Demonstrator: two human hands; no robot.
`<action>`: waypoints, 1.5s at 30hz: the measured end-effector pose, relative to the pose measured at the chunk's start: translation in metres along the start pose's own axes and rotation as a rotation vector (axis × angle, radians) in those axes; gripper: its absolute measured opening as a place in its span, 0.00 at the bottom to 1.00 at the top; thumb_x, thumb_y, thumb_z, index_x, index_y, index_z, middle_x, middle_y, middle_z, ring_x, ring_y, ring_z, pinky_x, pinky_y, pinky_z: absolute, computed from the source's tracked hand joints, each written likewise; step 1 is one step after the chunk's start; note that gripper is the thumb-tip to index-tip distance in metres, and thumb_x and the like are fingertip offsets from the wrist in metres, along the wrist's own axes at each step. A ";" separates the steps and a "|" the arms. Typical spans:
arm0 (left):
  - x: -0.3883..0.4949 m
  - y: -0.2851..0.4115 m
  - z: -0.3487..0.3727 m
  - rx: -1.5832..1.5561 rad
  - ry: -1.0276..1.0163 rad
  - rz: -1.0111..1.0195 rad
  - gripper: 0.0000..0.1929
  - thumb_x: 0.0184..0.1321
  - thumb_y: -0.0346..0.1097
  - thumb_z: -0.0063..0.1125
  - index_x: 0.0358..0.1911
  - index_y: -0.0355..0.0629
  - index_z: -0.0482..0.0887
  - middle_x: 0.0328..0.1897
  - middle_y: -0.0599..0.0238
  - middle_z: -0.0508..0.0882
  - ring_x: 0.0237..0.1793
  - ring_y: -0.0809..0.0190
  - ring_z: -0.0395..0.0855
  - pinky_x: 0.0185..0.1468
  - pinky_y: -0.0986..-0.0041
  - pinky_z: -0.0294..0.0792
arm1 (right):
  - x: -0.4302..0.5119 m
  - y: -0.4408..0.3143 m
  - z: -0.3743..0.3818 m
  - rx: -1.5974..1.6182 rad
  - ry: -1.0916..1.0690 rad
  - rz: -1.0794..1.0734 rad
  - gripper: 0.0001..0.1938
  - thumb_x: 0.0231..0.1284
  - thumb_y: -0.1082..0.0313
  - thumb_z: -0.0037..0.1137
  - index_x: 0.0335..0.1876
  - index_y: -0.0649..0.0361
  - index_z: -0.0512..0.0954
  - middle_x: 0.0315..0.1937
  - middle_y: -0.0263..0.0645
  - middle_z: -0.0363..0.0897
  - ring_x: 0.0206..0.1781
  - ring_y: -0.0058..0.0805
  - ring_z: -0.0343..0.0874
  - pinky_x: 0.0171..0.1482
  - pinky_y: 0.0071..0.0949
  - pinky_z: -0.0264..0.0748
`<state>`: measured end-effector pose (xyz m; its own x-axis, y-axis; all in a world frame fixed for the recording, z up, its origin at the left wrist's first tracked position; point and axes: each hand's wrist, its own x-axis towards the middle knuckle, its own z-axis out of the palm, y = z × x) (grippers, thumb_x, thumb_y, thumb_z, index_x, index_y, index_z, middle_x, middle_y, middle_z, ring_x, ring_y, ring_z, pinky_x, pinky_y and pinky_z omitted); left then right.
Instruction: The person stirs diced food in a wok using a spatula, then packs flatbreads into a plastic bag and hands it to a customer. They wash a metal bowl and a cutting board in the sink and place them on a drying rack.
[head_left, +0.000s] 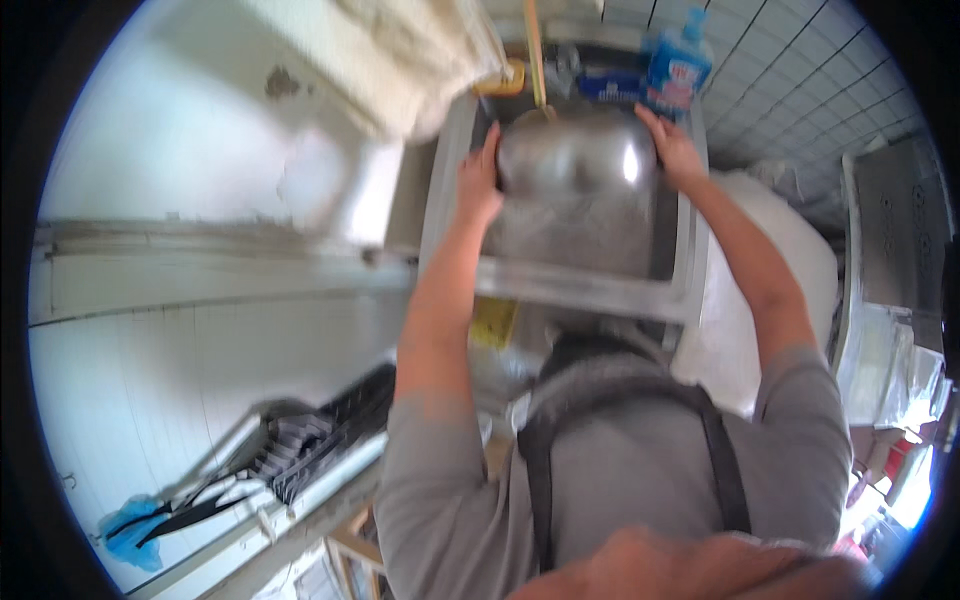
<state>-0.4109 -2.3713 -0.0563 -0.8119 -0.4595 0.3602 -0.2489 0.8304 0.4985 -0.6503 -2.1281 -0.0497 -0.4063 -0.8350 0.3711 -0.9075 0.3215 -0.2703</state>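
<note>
Both of my hands hold a shiny metal bowl or basin (574, 150) over a stainless steel sink (577, 240). Its smooth, rounded outer side faces me, and its inside is hidden. My left hand (478, 180) grips the bowl's left edge, fingers pointing away from me. On the opposite edge is my right hand (675, 150), fingers bent over the rim. A yellowish strip or hose (535, 52) comes down behind the bowl to its far edge; what it joins is blurred.
A blue pump bottle (679, 67) stands at the sink's far right corner, beside a blue packet (609, 86). A yellow item (504, 79) lies at the far left corner. White tiles line the right wall, with a large whitish sack-like thing (739, 300) right of the sink.
</note>
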 end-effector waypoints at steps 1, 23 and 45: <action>-0.003 -0.013 -0.003 0.076 0.001 0.024 0.37 0.48 0.27 0.54 0.66 0.52 0.60 0.43 0.53 0.79 0.44 0.46 0.75 0.52 0.61 0.65 | 0.032 -0.008 -0.009 -0.011 -0.050 0.050 0.31 0.55 0.77 0.42 0.67 0.48 0.58 0.50 0.45 0.76 0.54 0.51 0.72 0.58 0.38 0.68; -0.063 0.044 -0.030 -0.397 -0.061 -0.570 0.21 0.59 0.36 0.55 0.55 0.37 0.70 0.41 0.58 0.82 0.40 0.57 0.81 0.48 0.71 0.71 | -0.023 -0.006 0.036 1.176 -0.536 0.880 0.21 0.54 0.67 0.54 0.53 0.66 0.68 0.39 0.43 0.77 0.37 0.32 0.80 0.33 0.30 0.81; -0.486 0.108 -0.042 -0.961 1.929 -1.076 0.16 0.66 0.48 0.44 0.48 0.46 0.73 0.42 0.60 0.80 0.41 0.59 0.79 0.43 0.68 0.73 | -0.001 -0.083 -0.020 0.086 -0.195 0.122 0.31 0.56 0.74 0.50 0.67 0.46 0.58 0.58 0.44 0.71 0.57 0.45 0.72 0.54 0.36 0.70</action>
<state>-0.0213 -2.0715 -0.1443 0.7098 -0.5677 -0.4169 0.5868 0.1491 0.7959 -0.5767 -2.1452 -0.0094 -0.4764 -0.8655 0.1548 -0.8372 0.3928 -0.3805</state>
